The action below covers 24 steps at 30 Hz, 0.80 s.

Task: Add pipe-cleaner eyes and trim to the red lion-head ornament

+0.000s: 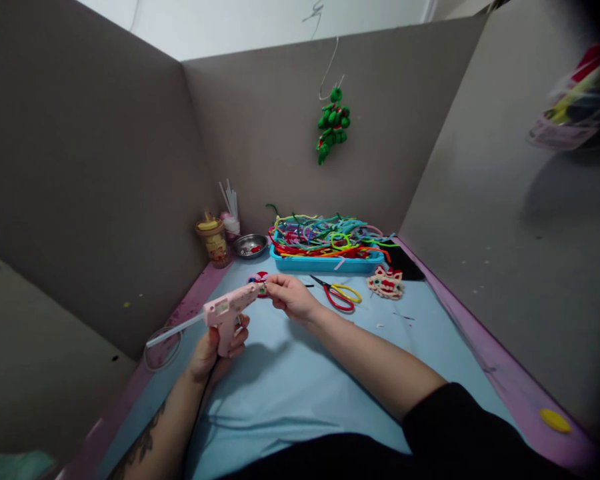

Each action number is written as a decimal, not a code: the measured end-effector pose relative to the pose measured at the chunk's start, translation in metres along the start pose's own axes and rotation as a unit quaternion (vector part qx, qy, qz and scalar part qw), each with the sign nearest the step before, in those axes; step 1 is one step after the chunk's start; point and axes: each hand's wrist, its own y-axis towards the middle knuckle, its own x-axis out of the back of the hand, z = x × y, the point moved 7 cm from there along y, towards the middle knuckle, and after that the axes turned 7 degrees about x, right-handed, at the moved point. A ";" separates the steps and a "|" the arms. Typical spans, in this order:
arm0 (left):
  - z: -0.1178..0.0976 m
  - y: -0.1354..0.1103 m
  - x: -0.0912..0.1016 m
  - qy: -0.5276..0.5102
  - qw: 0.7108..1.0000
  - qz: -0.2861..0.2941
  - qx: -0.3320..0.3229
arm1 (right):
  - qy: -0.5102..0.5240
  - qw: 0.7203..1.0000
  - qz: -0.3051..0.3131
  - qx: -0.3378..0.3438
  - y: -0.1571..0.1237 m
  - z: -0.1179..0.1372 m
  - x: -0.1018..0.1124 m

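My left hand (219,347) is wrapped round the grip of a pink hot glue gun (226,310). A clear glue stick pokes out of its back toward the left. Its nozzle points right, at a small red, white and blue pipe-cleaner piece (260,279). My right hand (291,296) pinches that piece just above the light blue table mat (330,373). Nozzle and piece are almost touching.
Red and yellow scissors (339,293) lie right of my right hand, next to a pink and red craft figure (386,283). Behind are a blue tray (325,261) heaped with coloured pipe cleaners, a metal bowl (249,245) and a jar (213,241). A green ornament (333,124) hangs on the cardboard wall.
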 end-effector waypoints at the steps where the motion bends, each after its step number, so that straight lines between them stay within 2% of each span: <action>1: 0.000 0.000 0.000 0.001 1.000 0.001 0.001 | 0.001 1.000 0.001 0.000 0.000 0.000 0.000; 24: -0.001 0.000 -0.001 -0.002 1.000 0.003 0.003 | 0.002 1.000 0.001 -0.005 0.000 0.000 -0.001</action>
